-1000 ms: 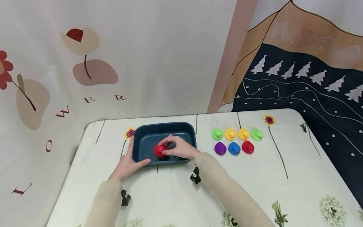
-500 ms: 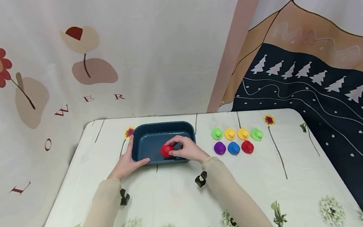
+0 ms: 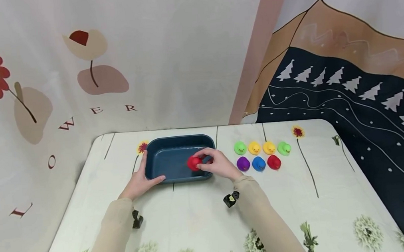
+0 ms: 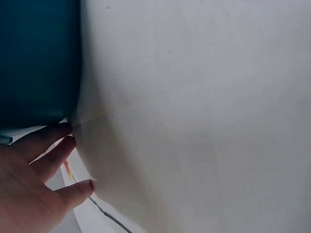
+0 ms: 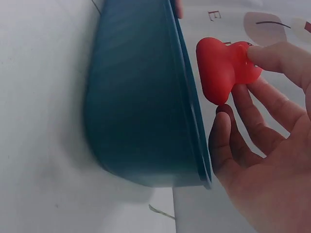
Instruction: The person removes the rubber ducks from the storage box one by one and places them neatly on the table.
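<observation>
A dark blue rectangular tub [image 3: 165, 159] stands on the table. In the head view my left hand [image 3: 138, 183] steadies its near left corner, the thumb along the front wall and the straight fingers up the left side. The left wrist view has the left fingers [image 4: 53, 155] spread beside the tub wall. My right hand [image 3: 223, 166] pinches a red rubber duck [image 3: 193, 163] between thumb and fingertips, over the tub's right half. Seen from the right wrist, the duck [image 5: 216, 68] is above the rim level, and the fingers [image 5: 250, 111] curl under it.
Right of the tub several small rubber ducks lie in two rows: green [image 3: 240, 148], yellow [image 3: 254, 148] and another green [image 3: 284, 148] behind; purple [image 3: 243, 164], blue [image 3: 258, 164] and red [image 3: 274, 162] in front. A flower-print cloth [image 3: 196, 222] covers the table; printed curtains [image 3: 182, 63] hang behind.
My right hand has lifted the red rubber duck and carried it rightward from the tub's middle. The left hand keeps its place at the corner.
</observation>
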Tool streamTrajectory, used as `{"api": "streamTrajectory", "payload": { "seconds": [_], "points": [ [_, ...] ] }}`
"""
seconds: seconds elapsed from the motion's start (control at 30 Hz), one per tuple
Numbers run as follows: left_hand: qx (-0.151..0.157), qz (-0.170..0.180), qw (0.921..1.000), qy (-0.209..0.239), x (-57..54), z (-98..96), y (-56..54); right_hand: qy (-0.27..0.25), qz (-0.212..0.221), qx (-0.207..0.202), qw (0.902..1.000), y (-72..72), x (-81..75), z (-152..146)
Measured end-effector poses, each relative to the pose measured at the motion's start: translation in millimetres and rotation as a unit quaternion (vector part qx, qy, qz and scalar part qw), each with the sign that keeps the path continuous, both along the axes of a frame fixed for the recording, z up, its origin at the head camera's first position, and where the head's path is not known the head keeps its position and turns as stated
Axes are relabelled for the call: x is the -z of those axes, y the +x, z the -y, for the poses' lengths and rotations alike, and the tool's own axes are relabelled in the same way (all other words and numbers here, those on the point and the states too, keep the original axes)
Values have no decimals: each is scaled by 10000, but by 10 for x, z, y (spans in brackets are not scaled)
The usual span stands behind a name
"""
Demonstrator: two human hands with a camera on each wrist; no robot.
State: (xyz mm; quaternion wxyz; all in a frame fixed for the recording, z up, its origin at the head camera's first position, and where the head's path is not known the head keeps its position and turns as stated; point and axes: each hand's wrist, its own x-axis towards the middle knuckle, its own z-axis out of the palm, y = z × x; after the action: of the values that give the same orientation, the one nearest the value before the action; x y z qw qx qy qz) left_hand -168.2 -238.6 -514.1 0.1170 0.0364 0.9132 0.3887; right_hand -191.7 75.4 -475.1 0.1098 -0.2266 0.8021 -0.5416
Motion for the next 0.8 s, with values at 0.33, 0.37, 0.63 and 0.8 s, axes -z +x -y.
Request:
{"api": "streamTrajectory", "payload": {
  "seconds": [0.33,0.37,0.63,0.8],
  "points": [
    [-14,7,10000,-37,-27,-18,7,-24,59,307,9995,26,-34,-161],
    [-13,1,10000,-34,-25,-18,6,-43,66,336,9994,24,-37,-180],
    [61,44,10000,-1,-10,-21,-6,-207,208,532,9982,19,-67,-331],
    [49,10,10000,59,-8,1,5,-194,317,603,9975,26,-61,-423]
  ]
}}
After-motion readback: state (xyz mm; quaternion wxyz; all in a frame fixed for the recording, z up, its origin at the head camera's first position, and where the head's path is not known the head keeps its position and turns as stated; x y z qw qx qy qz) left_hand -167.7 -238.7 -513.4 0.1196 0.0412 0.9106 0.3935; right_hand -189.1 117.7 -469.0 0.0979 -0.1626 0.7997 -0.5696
